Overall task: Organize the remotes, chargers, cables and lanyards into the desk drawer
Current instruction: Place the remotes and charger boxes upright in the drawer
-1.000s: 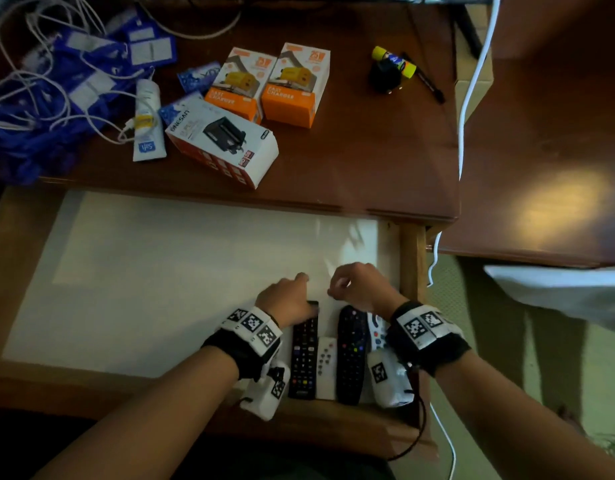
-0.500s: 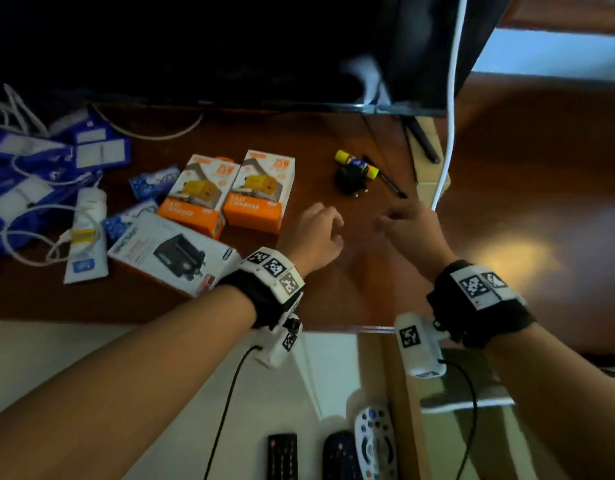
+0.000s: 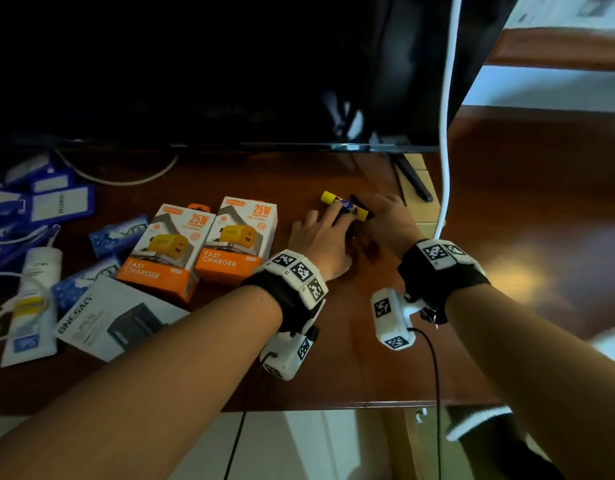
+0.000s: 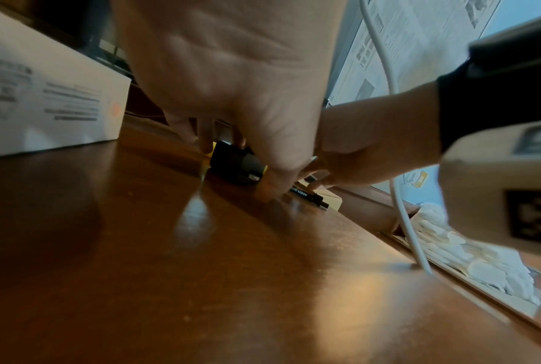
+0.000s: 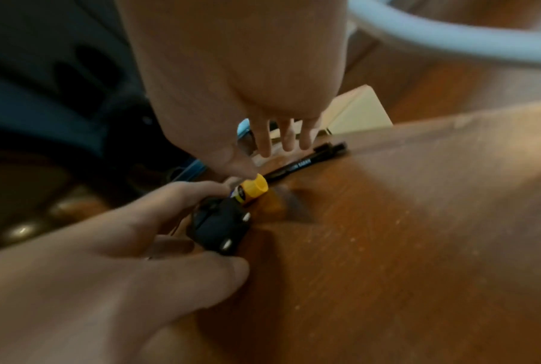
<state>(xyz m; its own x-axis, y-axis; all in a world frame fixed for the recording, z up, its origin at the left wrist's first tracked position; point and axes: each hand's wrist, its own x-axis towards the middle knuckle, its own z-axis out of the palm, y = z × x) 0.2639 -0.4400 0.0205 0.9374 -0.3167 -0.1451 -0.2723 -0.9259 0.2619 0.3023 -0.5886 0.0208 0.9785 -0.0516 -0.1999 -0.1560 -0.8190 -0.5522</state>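
A small black charger plug (image 5: 219, 226) lies on the desk top (image 3: 333, 358) with a yellow-capped stick (image 3: 333, 199) across it. My left hand (image 3: 333, 221) curls thumb and fingers round the plug. My right hand (image 3: 377, 216) hangs just right of it with straight fingers, its thumb (image 5: 236, 166) touching the yellow cap (image 5: 255, 188). Two orange fast-charger boxes (image 3: 167, 251) (image 3: 236, 237), a white ONESAM box (image 3: 115, 320) and blue lanyards (image 3: 39, 202) with white cables lie to the left.
A black pen (image 5: 300, 165) lies just behind the plug. The dark TV (image 3: 229, 81) and its stand foot (image 3: 413, 181) stand close behind. A white cable (image 3: 444, 133) hangs at the right. The open drawer's pale floor (image 3: 316, 445) shows below the desk edge.
Both hands left the remotes in the drawer and reached up across the desk. Half a second ago they hovered short of the plug; now the left hand grips it and the right touches the stick.
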